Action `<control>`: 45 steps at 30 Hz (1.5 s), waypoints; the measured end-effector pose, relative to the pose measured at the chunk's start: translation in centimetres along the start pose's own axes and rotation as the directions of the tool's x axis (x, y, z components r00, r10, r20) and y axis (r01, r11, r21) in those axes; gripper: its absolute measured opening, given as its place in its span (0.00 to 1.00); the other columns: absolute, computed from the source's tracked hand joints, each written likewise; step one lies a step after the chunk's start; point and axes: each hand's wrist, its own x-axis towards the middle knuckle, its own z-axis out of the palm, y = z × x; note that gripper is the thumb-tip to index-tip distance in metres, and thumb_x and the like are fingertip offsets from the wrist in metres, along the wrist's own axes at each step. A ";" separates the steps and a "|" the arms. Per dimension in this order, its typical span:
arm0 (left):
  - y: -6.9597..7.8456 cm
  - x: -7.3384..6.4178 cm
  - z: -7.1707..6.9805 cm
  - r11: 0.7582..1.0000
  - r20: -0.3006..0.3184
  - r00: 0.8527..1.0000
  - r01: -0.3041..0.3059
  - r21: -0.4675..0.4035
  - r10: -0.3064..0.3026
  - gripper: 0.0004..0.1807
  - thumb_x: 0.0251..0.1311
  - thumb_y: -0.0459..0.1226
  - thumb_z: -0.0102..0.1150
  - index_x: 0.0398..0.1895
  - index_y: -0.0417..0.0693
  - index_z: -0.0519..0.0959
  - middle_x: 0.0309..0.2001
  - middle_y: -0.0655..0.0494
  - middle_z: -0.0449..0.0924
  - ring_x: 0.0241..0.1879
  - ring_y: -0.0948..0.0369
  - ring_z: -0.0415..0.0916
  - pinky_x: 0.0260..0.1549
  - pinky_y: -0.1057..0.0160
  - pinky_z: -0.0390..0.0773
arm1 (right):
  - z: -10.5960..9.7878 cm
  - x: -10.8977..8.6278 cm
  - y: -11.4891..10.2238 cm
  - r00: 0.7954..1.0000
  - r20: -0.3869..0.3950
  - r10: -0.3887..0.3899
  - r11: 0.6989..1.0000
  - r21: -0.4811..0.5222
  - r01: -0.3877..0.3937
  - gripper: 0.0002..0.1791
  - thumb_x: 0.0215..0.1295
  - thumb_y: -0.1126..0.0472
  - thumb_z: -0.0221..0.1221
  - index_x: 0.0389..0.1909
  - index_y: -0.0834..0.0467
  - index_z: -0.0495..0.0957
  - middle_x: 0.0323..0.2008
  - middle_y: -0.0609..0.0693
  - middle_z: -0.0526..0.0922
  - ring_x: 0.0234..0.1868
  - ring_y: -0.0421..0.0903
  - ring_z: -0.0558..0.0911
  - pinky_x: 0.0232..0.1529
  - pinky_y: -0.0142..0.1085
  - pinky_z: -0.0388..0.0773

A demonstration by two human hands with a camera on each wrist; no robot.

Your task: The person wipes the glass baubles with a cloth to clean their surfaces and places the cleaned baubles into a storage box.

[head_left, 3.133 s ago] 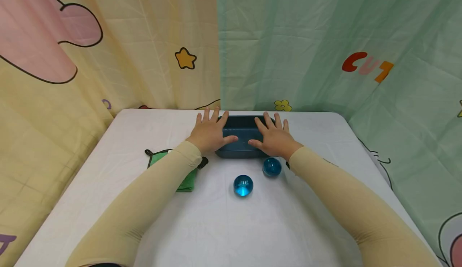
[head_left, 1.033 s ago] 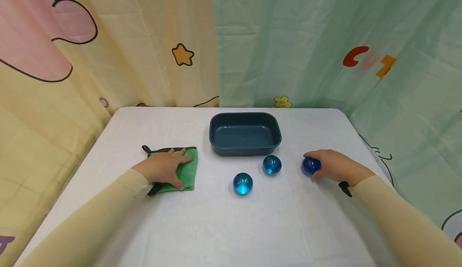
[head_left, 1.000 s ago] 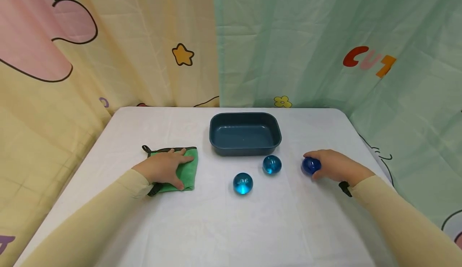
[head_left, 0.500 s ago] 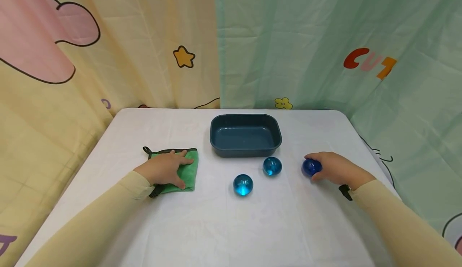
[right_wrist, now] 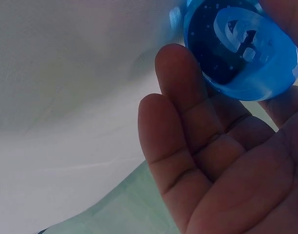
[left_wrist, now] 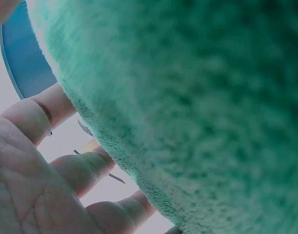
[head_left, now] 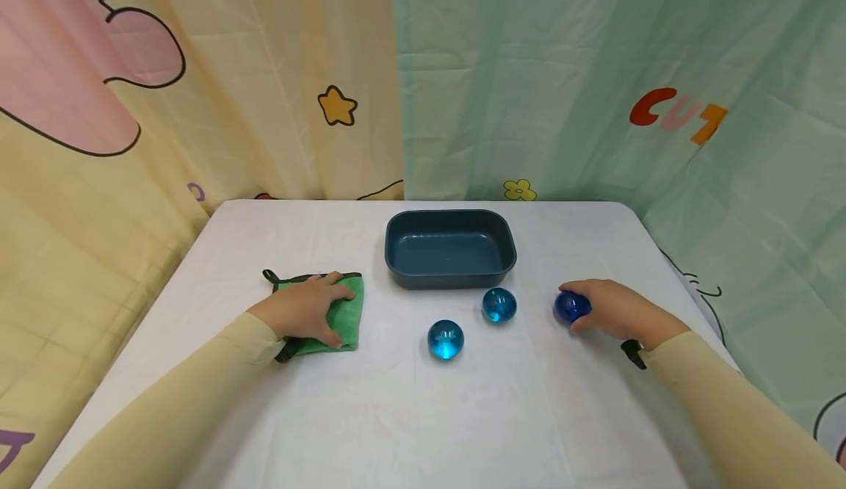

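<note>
On the left of the table, a folded green cloth (head_left: 344,320) with a black edge and a loop lies under my left hand (head_left: 304,311). Its fingers are spread and rest on the cloth, which fills most of the left wrist view (left_wrist: 188,107). My right hand (head_left: 617,309) grips a see-through dark blue ball (head_left: 570,307) between thumb and fingers, at the table's surface. The right wrist view shows this ball (right_wrist: 241,48) with two fingers lying outside the grip. Two lighter blue see-through balls, one nearer (head_left: 446,339) and one farther (head_left: 499,305), lie between the hands.
A dark blue rectangular tub (head_left: 449,280) stands at the back middle of the white-covered table (head_left: 423,423), nothing visible inside it. Printed curtains, yellow (head_left: 264,78) on the left and green (head_left: 529,78) on the right, hang behind and beside the table.
Both hands have left the tub since the oldest frame: the left moved onto the cloth, the right onto the dark blue ball. Over the last second both hands hold still.
</note>
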 end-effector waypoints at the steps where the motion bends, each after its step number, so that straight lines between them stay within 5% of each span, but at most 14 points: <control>1: 0.0 0.1 0.0 1.000 0.002 1.000 0.002 -0.002 -0.002 0.48 0.43 0.58 0.82 0.71 0.59 0.76 0.79 0.44 0.62 0.74 0.38 0.64 0.59 0.39 0.79 | 0.0 0.0 0.0 1.000 -0.001 -0.001 1.000 0.001 0.001 0.46 0.57 0.53 0.78 0.74 0.63 0.70 0.70 0.72 0.73 0.68 0.74 0.73 0.65 0.68 0.73; 7: 0.1 0.3 0.3 1.000 -0.004 1.000 0.003 0.024 -0.003 0.47 0.43 0.62 0.82 0.69 0.59 0.76 0.78 0.45 0.63 0.72 0.40 0.67 0.57 0.40 0.80 | 0.1 -0.1 0.1 1.000 -0.005 -0.003 1.000 0.000 0.003 0.46 0.57 0.53 0.78 0.74 0.63 0.70 0.70 0.72 0.73 0.68 0.73 0.73 0.65 0.68 0.73; 14: 0.3 0.6 0.4 0.998 -0.036 0.999 0.008 0.056 -0.006 0.37 0.50 0.58 0.79 0.63 0.58 0.79 0.64 0.51 0.74 0.52 0.52 0.77 0.48 0.50 0.81 | 0.3 -0.2 0.3 1.000 0.003 0.012 1.000 0.012 -0.012 0.46 0.58 0.52 0.78 0.74 0.62 0.69 0.70 0.72 0.72 0.68 0.74 0.73 0.65 0.68 0.73; 17: 0.1 0.6 0.4 0.999 -0.033 0.999 0.016 0.038 -0.015 0.35 0.53 0.56 0.78 0.63 0.57 0.79 0.67 0.50 0.74 0.52 0.53 0.77 0.51 0.49 0.80 | 0.4 -0.1 0.5 1.000 0.002 0.009 1.000 0.018 -0.009 0.46 0.59 0.53 0.77 0.74 0.63 0.69 0.70 0.73 0.72 0.68 0.74 0.73 0.65 0.68 0.73; 20: -0.4 0.5 0.6 1.000 -0.056 0.998 0.009 -0.001 -0.009 0.30 0.58 0.54 0.76 0.62 0.57 0.80 0.70 0.49 0.74 0.52 0.54 0.77 0.52 0.49 0.79 | 0.4 -0.2 0.5 1.000 -0.008 -0.005 1.000 0.020 0.005 0.45 0.59 0.53 0.77 0.74 0.63 0.70 0.70 0.72 0.73 0.68 0.73 0.74 0.65 0.68 0.73; 25: -1.3 -0.4 0.6 0.984 -0.136 0.990 -0.001 -0.176 -0.023 0.22 0.61 0.51 0.75 0.56 0.60 0.79 0.49 0.57 0.82 0.44 0.58 0.75 0.44 0.56 0.74 | 0.4 -0.6 0.7 0.998 -0.045 -0.045 0.999 -0.011 0.045 0.44 0.59 0.51 0.77 0.72 0.64 0.71 0.68 0.71 0.75 0.68 0.72 0.75 0.65 0.66 0.74; 27: -1.6 -1.2 0.3 0.962 -0.170 0.985 -0.006 -0.272 -0.042 0.22 0.62 0.49 0.74 0.57 0.61 0.78 0.43 0.58 0.82 0.42 0.58 0.75 0.43 0.57 0.74 | 0.3 -0.9 0.5 0.995 -0.080 -0.066 0.998 -0.017 0.064 0.43 0.59 0.52 0.77 0.72 0.63 0.72 0.68 0.70 0.76 0.67 0.72 0.75 0.63 0.67 0.75; 34: -0.7 -3.6 -1.7 0.867 -0.338 0.938 -0.105 -0.487 -0.077 0.28 0.65 0.46 0.73 0.67 0.53 0.78 0.56 0.53 0.86 0.49 0.57 0.80 0.48 0.58 0.80 | -1.2 -2.3 -3.3 0.976 -0.174 -0.130 0.991 0.008 0.134 0.42 0.62 0.52 0.76 0.74 0.59 0.70 0.65 0.66 0.78 0.55 0.62 0.82 0.52 0.56 0.87; 45: 6.3 -3.0 -3.6 0.686 -0.524 0.851 -0.400 -0.608 0.032 0.30 0.63 0.35 0.74 0.69 0.49 0.78 0.56 0.50 0.86 0.47 0.61 0.86 0.45 0.65 0.85 | -1.9 -2.1 -11.8 0.885 -0.291 -0.365 0.923 0.014 0.385 0.42 0.61 0.54 0.76 0.75 0.54 0.71 0.57 0.53 0.83 0.49 0.46 0.81 0.40 0.35 0.83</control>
